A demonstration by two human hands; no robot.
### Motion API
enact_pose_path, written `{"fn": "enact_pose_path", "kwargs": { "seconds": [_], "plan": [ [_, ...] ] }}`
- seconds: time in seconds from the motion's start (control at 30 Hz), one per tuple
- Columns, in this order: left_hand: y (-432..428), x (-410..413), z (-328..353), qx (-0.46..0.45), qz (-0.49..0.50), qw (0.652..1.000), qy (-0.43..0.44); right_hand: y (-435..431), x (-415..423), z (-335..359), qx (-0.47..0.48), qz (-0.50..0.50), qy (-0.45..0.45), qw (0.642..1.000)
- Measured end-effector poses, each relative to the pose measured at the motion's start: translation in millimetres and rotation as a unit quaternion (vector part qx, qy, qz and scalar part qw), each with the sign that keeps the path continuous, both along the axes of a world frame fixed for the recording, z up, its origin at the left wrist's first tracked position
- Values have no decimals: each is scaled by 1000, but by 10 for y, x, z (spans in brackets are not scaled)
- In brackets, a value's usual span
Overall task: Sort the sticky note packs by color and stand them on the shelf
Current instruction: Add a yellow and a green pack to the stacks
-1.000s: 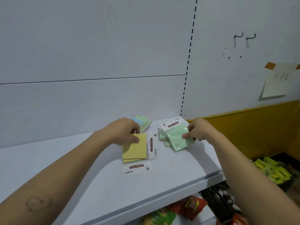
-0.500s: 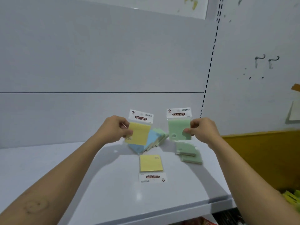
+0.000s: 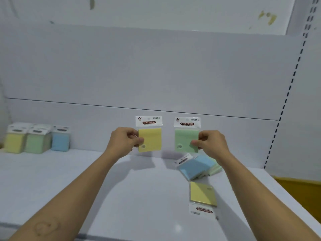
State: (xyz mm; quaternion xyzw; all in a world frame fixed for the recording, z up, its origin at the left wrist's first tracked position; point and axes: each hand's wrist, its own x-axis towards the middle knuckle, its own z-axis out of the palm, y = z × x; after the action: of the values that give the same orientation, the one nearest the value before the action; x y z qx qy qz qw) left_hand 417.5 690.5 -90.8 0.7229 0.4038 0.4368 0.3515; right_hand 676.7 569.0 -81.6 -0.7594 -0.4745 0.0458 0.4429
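Over the shelf (image 3: pixel 86 188), where yellow, green and blue rows (image 3: pixel 36 141) stand far left and a loose pile (image 3: pixel 196 166) lies at right, my left hand (image 3: pixel 124 142) pinches a yellow pack (image 3: pixel 150 138) and my right hand (image 3: pixel 211 143) a green pack (image 3: pixel 186 140), both upright; I should set each against its own colour's row.

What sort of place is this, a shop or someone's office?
Probably a shop's stationery aisle: the white shelf has a slotted upright for movable shelves, the held yellow pack and green pack carry retail hang-tab headers, and standing packs line the back by colour.
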Motion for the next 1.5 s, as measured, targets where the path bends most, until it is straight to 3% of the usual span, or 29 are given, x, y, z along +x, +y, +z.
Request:
{"fn": "enact_pose_path", "kwargs": {
  "seconds": [0.5,1.2,1.5],
  "plan": [
    [96,-1701,-59,-6,196,981,14,1020,-1505,-162,-1,191,65,979],
    [457,-4097,-250,-2,291,957,-5,1817,-3787,-178,-1,245,83,966],
    [683,-4641,-418,-23,321,947,7,2157,-4534,-338,0,267,86,960]
  ]
}}
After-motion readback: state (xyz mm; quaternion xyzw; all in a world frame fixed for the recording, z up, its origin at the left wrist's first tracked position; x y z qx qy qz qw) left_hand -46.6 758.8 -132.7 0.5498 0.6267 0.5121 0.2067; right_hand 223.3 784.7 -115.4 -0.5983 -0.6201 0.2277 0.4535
